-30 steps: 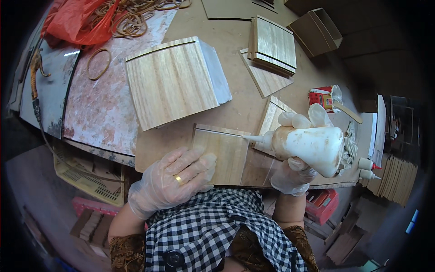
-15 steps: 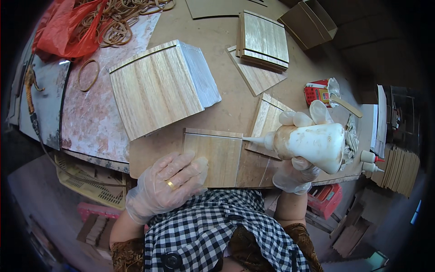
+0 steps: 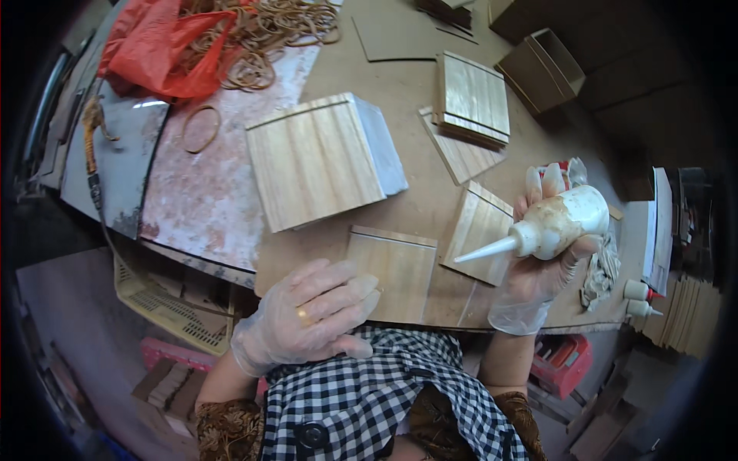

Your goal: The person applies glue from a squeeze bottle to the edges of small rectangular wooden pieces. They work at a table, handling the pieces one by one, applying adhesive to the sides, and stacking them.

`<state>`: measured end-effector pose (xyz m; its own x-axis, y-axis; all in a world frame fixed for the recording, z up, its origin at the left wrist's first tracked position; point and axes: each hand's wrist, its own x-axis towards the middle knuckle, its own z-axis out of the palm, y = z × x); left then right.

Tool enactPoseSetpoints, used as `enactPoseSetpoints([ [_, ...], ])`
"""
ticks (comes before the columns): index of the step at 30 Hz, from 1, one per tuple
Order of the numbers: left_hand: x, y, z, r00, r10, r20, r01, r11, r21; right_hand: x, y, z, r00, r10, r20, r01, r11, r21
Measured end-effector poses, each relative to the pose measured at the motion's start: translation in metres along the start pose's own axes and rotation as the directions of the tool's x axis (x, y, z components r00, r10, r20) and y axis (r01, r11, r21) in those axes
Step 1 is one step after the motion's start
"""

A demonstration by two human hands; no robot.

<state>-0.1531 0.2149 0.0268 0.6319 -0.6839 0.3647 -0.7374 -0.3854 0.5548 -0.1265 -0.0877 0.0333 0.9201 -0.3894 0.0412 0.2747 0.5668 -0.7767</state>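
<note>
My right hand [image 3: 538,283], in a clear glove, is wrapped round a white, stained glue bottle [image 3: 569,223]. The bottle is tilted, its pointed nozzle aimed left, above a grooved wooden panel [image 3: 480,230]. In front of me a flat wooden panel [image 3: 400,269] with a groove along its far edge lies near the table edge. My left hand [image 3: 311,311], gloved with a ring showing, is at that panel's left edge, fingers stretched out and holding nothing. Beyond it stands a block of stacked wooden panels [image 3: 315,165] with a whitish side.
Farther back are a small panel stack [image 3: 473,96] and an open brown box [image 3: 542,69]. A red bag [image 3: 165,58] and tan rubber bands [image 3: 269,38] lie back left. A crumpled cloth [image 3: 600,269] and two small bottles [image 3: 638,292] sit to the right; a yellow basket [image 3: 157,296] is below left.
My right hand has lifted the glue bottle away from the near panel's right edge, so its nozzle no longer meets it. My left hand has drawn back toward the panel's left edge. The view has shifted.
</note>
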Motion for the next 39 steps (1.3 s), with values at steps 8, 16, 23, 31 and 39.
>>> enactPoseSetpoints([
  [8, 0.002, -0.039, -0.032, 0.810, -0.158, -0.565, 0.256, 0.962, 0.097, 0.042, 0.004, 0.082, 0.936, -0.036, 0.349, 0.044, 0.999, -0.015],
  [16, 0.002, -0.083, -0.041, 0.825, -0.555, -0.103, 0.397, 0.700, -0.593, 0.075, 0.046, 0.170, 0.772, 0.105, 0.627, 0.079, 0.963, -0.259],
  [23, 0.000, -0.101, -0.037, 0.868, -0.477, -0.135, 0.298, 0.719, -0.628, 0.070, 0.075, 0.200, 0.719, 0.233, 0.655, -0.078, 0.963, -0.257],
  [31, 0.000, -0.101, -0.041, 0.880, -0.432, -0.196, 0.284, 0.811, -0.512, 0.072, 0.085, 0.203, 0.725, 0.302, 0.619, -0.053, 0.921, -0.387],
  [39, -0.002, -0.102, -0.038, 0.877, -0.440, -0.192, 0.268, 0.781, -0.564, 0.070, 0.087, 0.201, 0.746, 0.359, 0.561, -0.090, 0.889, -0.449],
])
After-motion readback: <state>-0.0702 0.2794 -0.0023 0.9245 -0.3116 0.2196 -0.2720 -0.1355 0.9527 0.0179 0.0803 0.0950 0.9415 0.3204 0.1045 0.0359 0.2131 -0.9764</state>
